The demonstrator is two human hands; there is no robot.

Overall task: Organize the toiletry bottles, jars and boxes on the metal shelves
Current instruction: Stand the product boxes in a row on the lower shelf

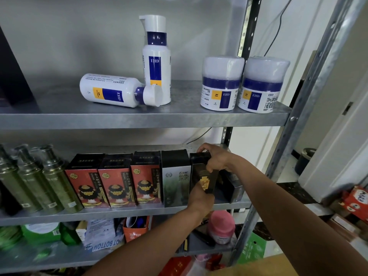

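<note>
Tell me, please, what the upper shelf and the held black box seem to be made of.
Upper shelf: metal, probably galvanised steel; dull grey with a mottled sheen. Black box: probably printed cardboard, slightly glossy; sharp folded edges and gold print.

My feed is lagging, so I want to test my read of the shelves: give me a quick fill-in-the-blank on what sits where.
1. On the top shelf, one white EHD pump bottle stands upright; the other EHD bottle lies on its ____.
2. Right of them stand ____ white EHD jars.
3. The left hand and right hand grip a black box with gold emblem at the ____ shelf.
4. Left of the grey-green box stand ____ red boxes.
Missing: side, two, middle, three.
</note>
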